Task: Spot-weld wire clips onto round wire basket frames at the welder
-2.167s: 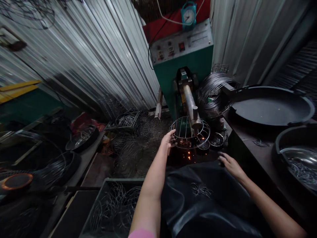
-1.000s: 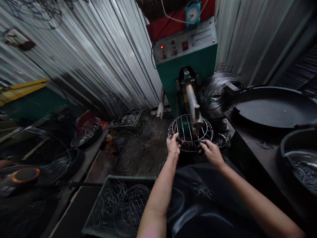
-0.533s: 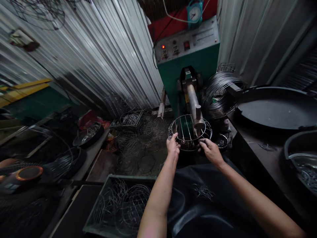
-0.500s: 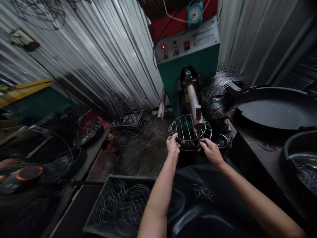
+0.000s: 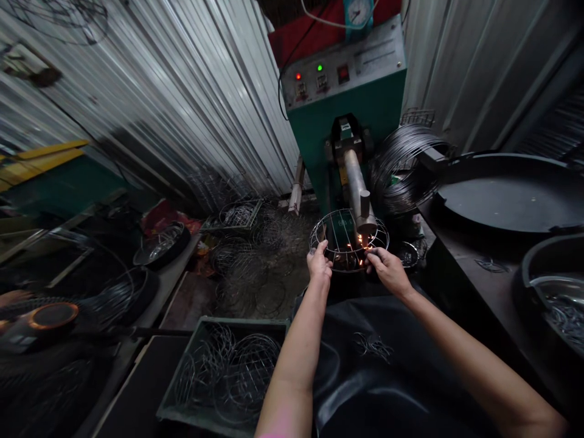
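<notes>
A round wire basket [image 5: 335, 249] with crossing bars sits under the upper arm of a spot welder [image 5: 358, 182]. My left hand [image 5: 320, 263] is closed on the basket's near left rim, thumb on top. At the near right rim, my right hand [image 5: 387, 269] pinches with thumb and forefinger; what lies between the fingertips is too small to make out. Orange sparks [image 5: 363, 242] fly at the welder's tip, just beyond those fingertips. On the dark apron [image 5: 365, 389] over my lap lies a small heap of bent wire pieces [image 5: 371, 347].
A green crate [image 5: 182, 377] of wire rings stands at lower left. To the right are a wire coil [image 5: 406, 167], a large black pan [image 5: 502, 198] and a tub [image 5: 529, 286] holding wire pieces. More wire baskets [image 5: 241, 258] lie on the floor ahead.
Sparks have appeared at the welder's tip, and a green lamp has come on beside the red one on its panel. Both hands keep nearly the same place on the basket.
</notes>
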### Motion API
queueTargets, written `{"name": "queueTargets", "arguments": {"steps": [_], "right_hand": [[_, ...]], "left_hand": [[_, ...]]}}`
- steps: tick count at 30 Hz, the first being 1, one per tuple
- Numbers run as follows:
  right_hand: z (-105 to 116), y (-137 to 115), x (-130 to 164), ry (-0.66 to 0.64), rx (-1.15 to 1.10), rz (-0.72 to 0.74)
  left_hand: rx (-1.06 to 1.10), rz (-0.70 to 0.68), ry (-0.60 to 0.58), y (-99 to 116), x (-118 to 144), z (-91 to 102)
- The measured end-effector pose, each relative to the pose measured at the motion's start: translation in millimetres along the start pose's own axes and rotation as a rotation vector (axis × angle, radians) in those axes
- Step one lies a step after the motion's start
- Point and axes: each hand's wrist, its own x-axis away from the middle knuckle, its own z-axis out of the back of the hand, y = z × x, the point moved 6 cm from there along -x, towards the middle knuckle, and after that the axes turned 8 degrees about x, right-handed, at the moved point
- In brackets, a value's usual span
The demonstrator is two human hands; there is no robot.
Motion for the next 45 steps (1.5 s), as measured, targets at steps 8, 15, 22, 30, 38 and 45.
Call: {"name": "queueTargets", "arguments": {"steps": [8,15,22,30,38,45], "right_hand": [[2,-1,-2,0.028,0.039,0.017],[3,1,-6,0.028,0.069,0.027],[8,3,1,-0.004,-0.022,-0.006],[75,106,92,0.164,0.308,-0.116],[70,155,106,0.176,0.489,0.077],[80,163,103,0.235,0.441,0.054]], "left_hand": [[0.059,-0.024,0.042,0,8,3.2],[0.073,-0.007,0.063,-5,6,6.4],[0.022,0.074,0.035,-8,8,13.4],[-0.799,-0.642,-0.55,93,-1,-33.6],[-1.258,-0.766,-1.549,32,27,-140.3],[-1.428,-0.942,-1.648,25,32,-103.5]]}}
